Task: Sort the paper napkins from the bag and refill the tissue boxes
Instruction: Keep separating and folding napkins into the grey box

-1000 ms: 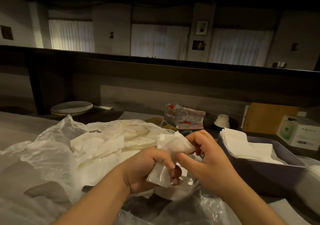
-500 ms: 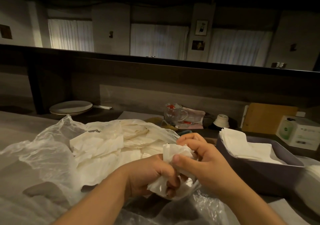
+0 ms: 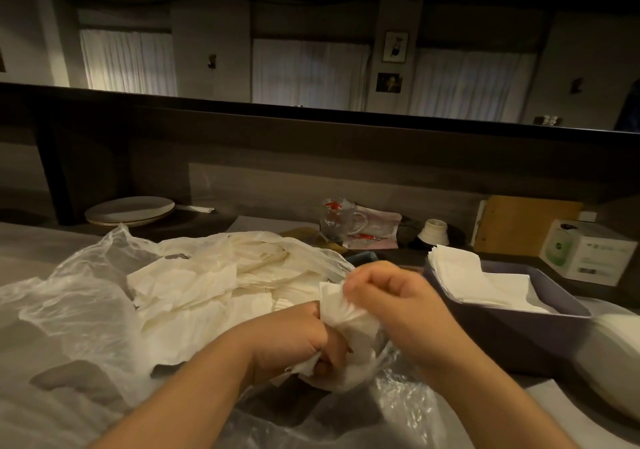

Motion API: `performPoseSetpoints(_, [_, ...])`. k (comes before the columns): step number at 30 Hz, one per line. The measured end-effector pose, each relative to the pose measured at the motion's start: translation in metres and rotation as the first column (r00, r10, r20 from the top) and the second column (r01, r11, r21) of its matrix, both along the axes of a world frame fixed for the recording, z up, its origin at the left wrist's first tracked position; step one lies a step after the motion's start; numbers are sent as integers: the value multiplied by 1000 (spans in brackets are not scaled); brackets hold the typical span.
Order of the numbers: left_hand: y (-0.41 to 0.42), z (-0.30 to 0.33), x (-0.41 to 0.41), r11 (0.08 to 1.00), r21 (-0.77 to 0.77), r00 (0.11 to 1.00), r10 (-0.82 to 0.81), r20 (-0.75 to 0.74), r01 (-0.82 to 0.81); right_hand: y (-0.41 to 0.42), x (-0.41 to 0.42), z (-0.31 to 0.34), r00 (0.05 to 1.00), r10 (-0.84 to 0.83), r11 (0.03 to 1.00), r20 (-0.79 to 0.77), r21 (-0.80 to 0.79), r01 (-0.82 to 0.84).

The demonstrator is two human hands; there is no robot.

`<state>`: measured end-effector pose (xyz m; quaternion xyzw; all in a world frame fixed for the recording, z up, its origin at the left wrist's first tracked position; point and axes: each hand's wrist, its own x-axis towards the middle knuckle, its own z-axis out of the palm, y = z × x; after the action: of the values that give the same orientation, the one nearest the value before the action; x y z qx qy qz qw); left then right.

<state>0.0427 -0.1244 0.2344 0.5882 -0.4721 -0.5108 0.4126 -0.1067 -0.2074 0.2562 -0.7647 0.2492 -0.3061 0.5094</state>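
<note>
Background items: a stack of pale plates [image 3: 130,209] is sitting at the far left of the bench [image 3: 38,251], near the dark back wall. A clear glass mug [image 3: 337,219] is standing mid-bench, with red-and-white sachets [image 3: 375,232] lying just beside it. A small white cup [image 3: 434,232] is sitting upside down to their right. A brown board [image 3: 526,223] is leaning at the far right, and a white carton with a green label [image 3: 585,253] is standing in front of it.

Obstructions: a clear plastic bag [image 3: 69,293] is spreading across the near left of the bench, its crumpled film lying under and around both forearms and partly veiling the loose paper napkins [image 3: 194,286] heaped inside it. The napkins are looking creased, off-white and unevenly folded.

Task items: a purple tissue box [image 3: 512,331], open-topped, is standing at the right, just beside the right hand, holding a neat stack of flat white napkins [image 3: 485,282] that is rising above its far rim.

Hands: the left hand [image 3: 294,338] is clenching its grip around the lower part of a crumpled white napkin [image 3: 346,317] over the bag's mouth. The right hand [image 3: 398,296], slightly blurred, is pinching the same napkin's upper edge with curled fingers
</note>
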Motion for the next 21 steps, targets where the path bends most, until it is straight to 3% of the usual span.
performPoseSetpoints(1, [0, 0, 0, 1000, 12, 996, 3, -89, -2, 0, -1, 1, 996, -23, 997, 92, 76, 16])
performPoseSetpoints(3, [0, -1, 1, 999, -9, 952, -46, -303, 46, -6, -7, 3, 982, -39, 997, 183, 67, 27])
performPoseSetpoints(6, [2, 0, 7, 964, -138, 814, -266, -516, 228, -11, -13, 5, 992, 122, 992, -30, -20, -122])
performPoseSetpoints(8, [4, 1, 10, 945, -169, 786, -328, -524, 281, -6, -12, 9, 968, 211, 976, -135, 82, -202])
performPoseSetpoints(11, [2, -1, 11, 942, -133, 834, -335, -438, 309, 1, -9, 13, 947, 235, 971, -217, 98, -218])
performPoseSetpoints(16, [2, 1, 7, 923, -153, 841, -385, -380, 354, 4, -10, 10, 981, 182, 974, -71, 150, -170])
performPoseSetpoints(21, [3, 1, 7, 937, -127, 833, -347, -430, 325, 5, -7, 6, 982, 155, 986, -107, 72, -147])
